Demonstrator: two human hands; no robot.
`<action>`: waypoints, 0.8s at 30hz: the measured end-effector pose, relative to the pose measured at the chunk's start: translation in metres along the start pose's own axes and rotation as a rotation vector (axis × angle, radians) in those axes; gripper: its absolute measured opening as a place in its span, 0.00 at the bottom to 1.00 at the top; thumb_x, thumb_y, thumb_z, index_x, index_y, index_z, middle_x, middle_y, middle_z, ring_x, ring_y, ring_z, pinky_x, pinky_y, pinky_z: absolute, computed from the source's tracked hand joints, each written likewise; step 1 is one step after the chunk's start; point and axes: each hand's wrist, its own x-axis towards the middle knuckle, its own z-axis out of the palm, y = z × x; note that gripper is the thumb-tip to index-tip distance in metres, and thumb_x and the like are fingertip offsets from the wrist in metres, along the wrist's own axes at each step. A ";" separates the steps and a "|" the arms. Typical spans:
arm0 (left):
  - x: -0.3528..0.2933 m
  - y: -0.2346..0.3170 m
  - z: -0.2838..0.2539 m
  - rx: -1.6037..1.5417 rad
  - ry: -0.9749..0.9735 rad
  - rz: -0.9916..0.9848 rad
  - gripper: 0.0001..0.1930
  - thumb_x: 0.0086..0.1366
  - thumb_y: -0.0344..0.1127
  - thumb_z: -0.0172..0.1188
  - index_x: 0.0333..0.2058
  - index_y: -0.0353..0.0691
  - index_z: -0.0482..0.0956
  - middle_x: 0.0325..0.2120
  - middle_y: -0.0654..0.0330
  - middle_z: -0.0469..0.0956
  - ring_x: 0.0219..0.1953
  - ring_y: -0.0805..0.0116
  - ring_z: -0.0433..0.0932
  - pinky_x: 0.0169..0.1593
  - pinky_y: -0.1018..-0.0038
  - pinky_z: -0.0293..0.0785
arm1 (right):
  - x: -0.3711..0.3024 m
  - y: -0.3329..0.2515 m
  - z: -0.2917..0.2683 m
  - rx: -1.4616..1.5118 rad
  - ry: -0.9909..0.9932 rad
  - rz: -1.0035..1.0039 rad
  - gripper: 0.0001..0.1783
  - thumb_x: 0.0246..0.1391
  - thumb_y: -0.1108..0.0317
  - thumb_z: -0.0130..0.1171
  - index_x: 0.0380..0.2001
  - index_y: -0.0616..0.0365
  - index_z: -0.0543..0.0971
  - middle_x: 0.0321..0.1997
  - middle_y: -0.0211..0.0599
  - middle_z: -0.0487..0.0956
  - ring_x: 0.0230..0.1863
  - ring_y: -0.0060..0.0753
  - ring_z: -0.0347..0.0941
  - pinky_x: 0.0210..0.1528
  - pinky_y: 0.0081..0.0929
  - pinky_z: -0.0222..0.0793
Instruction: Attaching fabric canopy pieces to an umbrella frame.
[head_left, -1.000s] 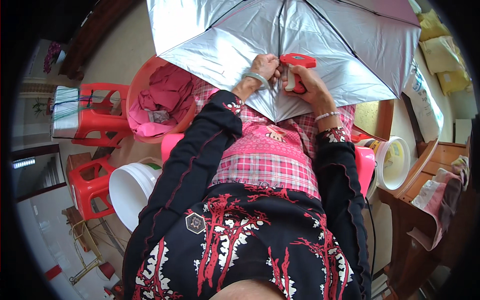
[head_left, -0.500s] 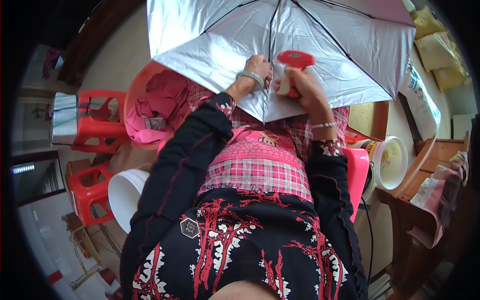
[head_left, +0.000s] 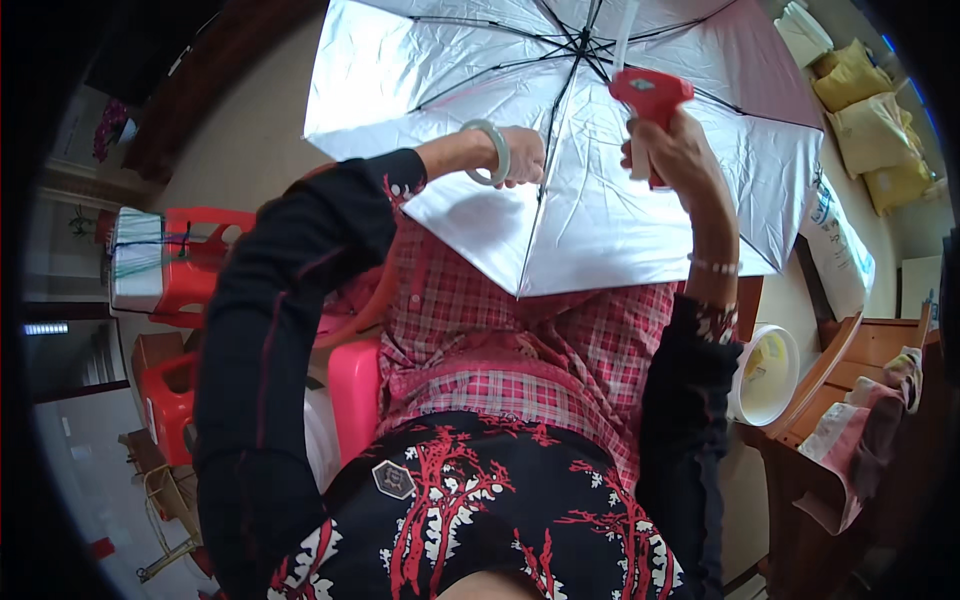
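An umbrella lies spread over my lap, its silver inner side facing me and its black ribs meeting at the far middle. My left hand, with a pale bangle on the wrist, is closed at the near rib and appears to pinch it. My right hand grips a red and white tagging gun above the silver cloth, to the right of that rib. A pale, blurred strip rises from the gun's top. The tips of my left fingers are partly hidden.
Red stools stand at the left, one bearing a wrapped white bundle. At the right are a white bucket, a wooden bench with cloths on it, a white sack and yellow bags.
My right hand has drawn the tagging gun up and right, away from my left hand and the rib. My left elbow has swung outward. More of the umbrella's hub now shows.
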 end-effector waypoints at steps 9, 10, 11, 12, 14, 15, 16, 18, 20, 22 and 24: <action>0.115 -0.047 -0.009 0.215 0.589 -0.079 0.13 0.49 0.39 0.56 0.24 0.32 0.78 0.22 0.45 0.76 0.29 0.52 0.77 0.35 0.66 0.73 | 0.109 0.086 0.040 0.377 -0.024 0.243 0.16 0.48 0.67 0.49 0.38 0.66 0.66 0.27 0.41 0.74 0.24 0.33 0.74 0.24 0.28 0.73; 0.119 -0.045 -0.004 0.172 0.638 -0.134 0.13 0.49 0.39 0.56 0.26 0.32 0.79 0.23 0.44 0.76 0.31 0.51 0.77 0.36 0.66 0.72 | 0.112 0.089 0.041 0.379 -0.018 0.256 0.16 0.48 0.67 0.49 0.38 0.66 0.66 0.27 0.41 0.74 0.24 0.33 0.74 0.24 0.28 0.73; 0.124 -0.044 -0.007 0.170 0.623 -0.131 0.13 0.49 0.39 0.56 0.26 0.32 0.79 0.23 0.44 0.76 0.31 0.51 0.77 0.36 0.66 0.72 | 0.115 0.092 0.043 0.501 0.028 0.265 0.15 0.46 0.68 0.49 0.37 0.67 0.67 0.25 0.41 0.73 0.23 0.34 0.74 0.23 0.28 0.72; 0.129 -0.044 -0.011 0.113 0.675 -0.107 0.14 0.49 0.39 0.56 0.27 0.32 0.78 0.24 0.44 0.76 0.31 0.51 0.77 0.36 0.66 0.72 | 0.118 0.095 0.046 0.622 0.076 0.273 0.14 0.45 0.69 0.49 0.35 0.67 0.67 0.24 0.41 0.73 0.23 0.34 0.74 0.22 0.28 0.71; 0.129 -0.043 -0.013 -0.006 0.773 -0.069 0.15 0.48 0.39 0.56 0.29 0.32 0.78 0.25 0.44 0.76 0.30 0.51 0.77 0.37 0.67 0.72 | 0.119 0.104 0.055 0.745 0.126 0.299 0.13 0.44 0.70 0.49 0.34 0.67 0.67 0.22 0.40 0.72 0.22 0.35 0.74 0.20 0.29 0.70; 0.133 -0.048 -0.014 -0.007 0.764 -0.067 0.15 0.48 0.39 0.56 0.29 0.32 0.78 0.25 0.44 0.76 0.30 0.51 0.77 0.37 0.67 0.72 | 0.125 0.104 0.058 0.768 0.133 0.343 0.14 0.45 0.70 0.49 0.35 0.67 0.67 0.24 0.41 0.73 0.23 0.35 0.74 0.22 0.30 0.71; 0.136 -0.052 -0.014 -0.117 0.809 -0.035 0.14 0.49 0.38 0.55 0.30 0.32 0.77 0.24 0.46 0.77 0.28 0.53 0.77 0.35 0.68 0.73 | 0.130 0.103 0.061 0.789 0.142 0.386 0.14 0.46 0.69 0.49 0.36 0.67 0.66 0.25 0.42 0.73 0.23 0.36 0.74 0.24 0.31 0.72; 0.139 -0.058 -0.013 -0.339 0.899 0.023 0.13 0.50 0.37 0.54 0.30 0.32 0.77 0.22 0.49 0.77 0.24 0.58 0.77 0.31 0.70 0.73 | 0.137 0.103 0.068 0.811 0.149 0.436 0.14 0.47 0.69 0.49 0.36 0.67 0.66 0.27 0.42 0.73 0.24 0.37 0.74 0.26 0.32 0.73; 0.139 -0.058 -0.007 -0.493 0.856 0.027 0.13 0.51 0.36 0.54 0.32 0.32 0.76 0.21 0.52 0.77 0.23 0.63 0.76 0.29 0.73 0.72 | 0.138 0.103 0.076 0.840 0.158 0.412 0.14 0.45 0.71 0.48 0.35 0.69 0.66 0.24 0.43 0.73 0.23 0.36 0.74 0.23 0.30 0.72; 0.138 -0.057 -0.003 -0.793 0.771 0.043 0.12 0.53 0.34 0.54 0.34 0.32 0.75 0.19 0.59 0.75 0.19 0.75 0.74 0.24 0.79 0.71 | 0.139 0.102 0.078 0.852 0.162 0.402 0.14 0.44 0.72 0.47 0.35 0.71 0.66 0.23 0.43 0.73 0.22 0.36 0.74 0.21 0.30 0.71; 0.139 -0.058 -0.004 -0.781 0.751 0.042 0.12 0.54 0.33 0.53 0.35 0.32 0.75 0.19 0.59 0.75 0.19 0.75 0.73 0.23 0.79 0.71 | 0.139 0.101 0.079 0.870 0.151 0.402 0.14 0.44 0.72 0.47 0.35 0.71 0.66 0.23 0.44 0.73 0.22 0.37 0.74 0.21 0.31 0.72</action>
